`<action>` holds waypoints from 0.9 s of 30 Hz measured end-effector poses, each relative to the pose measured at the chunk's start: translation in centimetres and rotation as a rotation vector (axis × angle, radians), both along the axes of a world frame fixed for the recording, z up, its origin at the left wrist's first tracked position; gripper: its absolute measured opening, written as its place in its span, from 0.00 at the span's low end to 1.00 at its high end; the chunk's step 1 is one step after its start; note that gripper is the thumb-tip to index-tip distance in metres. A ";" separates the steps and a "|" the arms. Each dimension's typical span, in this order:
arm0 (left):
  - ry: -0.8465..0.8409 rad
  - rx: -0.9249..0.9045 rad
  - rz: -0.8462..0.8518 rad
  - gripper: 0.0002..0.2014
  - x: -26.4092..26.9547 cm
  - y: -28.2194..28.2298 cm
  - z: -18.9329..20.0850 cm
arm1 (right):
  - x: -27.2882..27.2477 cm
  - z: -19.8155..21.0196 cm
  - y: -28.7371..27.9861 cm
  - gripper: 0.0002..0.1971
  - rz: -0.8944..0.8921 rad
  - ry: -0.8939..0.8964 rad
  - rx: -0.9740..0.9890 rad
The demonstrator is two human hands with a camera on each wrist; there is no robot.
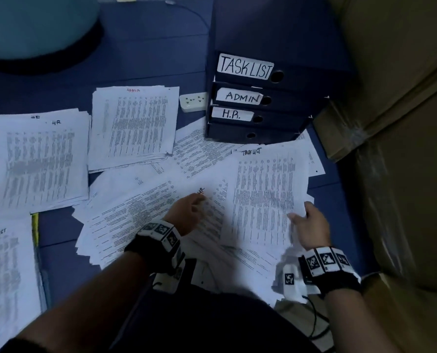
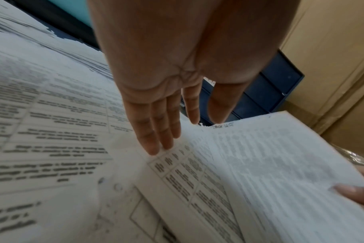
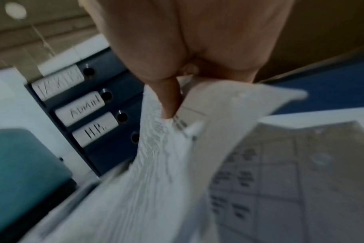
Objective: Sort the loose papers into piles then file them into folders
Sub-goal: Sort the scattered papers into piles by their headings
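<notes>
- Head view: the right hand [image 1: 311, 225] pinches a sheet headed "TASK LIST" [image 1: 263, 194] above the loose papers [image 1: 136, 212], in front of the stacked folders [image 1: 258, 98]; sorted piles [image 1: 133, 126] lie to the left.
- Left wrist view: the left hand [image 2: 177, 82] has straight fingers [image 2: 156, 131] touching the loose papers.
- Right wrist view: the thumb [image 3: 168, 98] clamps the sheet's edge.

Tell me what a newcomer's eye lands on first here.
First the stack of dark blue folders at upper right, hand-labelled TASK LIST, ADMIN and H.R. Then the heap of loose papers spread in the middle, where the right hand pinches a sheet headed TASK LIST and the left hand rests flat.
</notes>
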State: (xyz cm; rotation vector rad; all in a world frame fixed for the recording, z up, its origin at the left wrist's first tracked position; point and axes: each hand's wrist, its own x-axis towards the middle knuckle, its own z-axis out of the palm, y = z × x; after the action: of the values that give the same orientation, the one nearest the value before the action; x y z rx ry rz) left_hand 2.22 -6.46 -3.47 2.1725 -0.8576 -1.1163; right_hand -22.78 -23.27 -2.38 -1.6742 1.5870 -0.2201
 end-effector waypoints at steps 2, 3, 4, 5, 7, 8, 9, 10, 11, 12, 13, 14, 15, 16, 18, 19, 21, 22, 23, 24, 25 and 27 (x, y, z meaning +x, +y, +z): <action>0.048 -0.037 0.057 0.20 0.3 0.4 0.5 | -0.7 1.4 -0.1 0.02 0.046 -0.169 0.032; 0.077 -0.070 0.096 0.19 0.3 0.6 0.9 | -0.8 2.4 0.1 0.03 0.049 -0.260 0.056; 0.110 -0.106 0.135 0.19 0.3 0.8 1.4 | -0.6 3.4 0.3 0.06 0.052 -0.350 0.087; 0.152 -0.136 0.173 0.19 0.2 1.1 1.8 | -0.3 4.2 0.5 0.09 0.059 -0.432 0.115; 0.254 -0.192 0.229 0.21 0.0 1.5 2.8 | 0.7 5.2 0.9 0.11 0.094 -0.529 0.171; 0.304 -0.223 0.260 0.22 -0.1 1.8 3.3 | 1.4 5.5 1.2 0.12 0.114 -0.557 0.203; 0.347 -0.257 0.293 0.23 -0.2 2.1 3.8 | 2.2 5.8 1.5 0.13 0.124 -0.581 0.234; 0.390 -0.288 0.335 0.25 -0.2 2.5 4.2 | 2.9 6.0 1.8 0.14 0.134 -0.604 0.257; 0.422 -0.320 0.373 0.26 -0.1 2.8 4.6 | 3.6 6.2 2.1 0.14 0.139 -0.623 0.273; 0.439 -0.349 0.397 0.26 0.1 3.2 4.9 | 4.3 6.4 2.5 0.15 0.150 -0.643 0.283; 0.452 -0.373 0.410 0.25 0.2 3.7 5.2 | 4.9 6.8 3.0 0.15 0.156 -0.662 0.293; 0.442 -0.393 0.404 0.24 0.4 4.3 5.5 | 5.5 7.1 3.6 0.14 0.161 -0.680 0.301; 0.388 -0.403 0.368 0.25 0.8 4.9 5.7 | 6.0 7.4 4.2 0.13 0.167 -0.692 0.302; 0.315 -0.396 0.320 0.26 1.2 5.5 5.8 | 6.4 7.5 4.9 0.13 0.178 -0.693 0.296; 0.201 -0.396 0.310 0.15 1.7 6.8 5.8 | 7.2 7.7 6.5 0.12 0.194 -0.676 0.264; 0.204 -0.418 0.342 0.10 2.0 7.5 5.7 | 7.5 7.7 7.3 0.13 0.194 -0.672 0.249; 0.243 -0.441 0.467 0.06 2.5 8.8 5.4 | 8.0 7.6 8.6 0.15 0.173 -0.679 0.240; 0.249 -0.440 0.560 0.07 2.9 9.6 5.2 | 8.2 7.4 9.2 0.16 0.141 -0.701 0.250; 0.254 -0.418 0.648 0.13 3.4 10.3 4.8 | 8.5 7.2 9.8 0.16 0.099 -0.739 0.274; 0.252 -0.386 0.710 0.20 3.7 11.1 4.5 | 8.7 7.0 10.2 0.17 0.054 -0.782 0.304; 0.251 -0.341 0.737 0.27 4.1 11.8 4.3 | 9.0 6.9 10.7 0.17 0.014 -0.826 0.333; 0.281 -0.281 0.722 0.36 4.6 13.0 4.0 | 9.6 6.7 11.5 0.18 -0.025 -0.877 0.376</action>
State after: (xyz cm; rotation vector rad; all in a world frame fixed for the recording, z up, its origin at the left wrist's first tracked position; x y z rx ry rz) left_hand 6.80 6.52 0.55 1.7936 -0.0668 -0.8316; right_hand -13.18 -11.80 4.33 -1.0342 0.9040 -0.5446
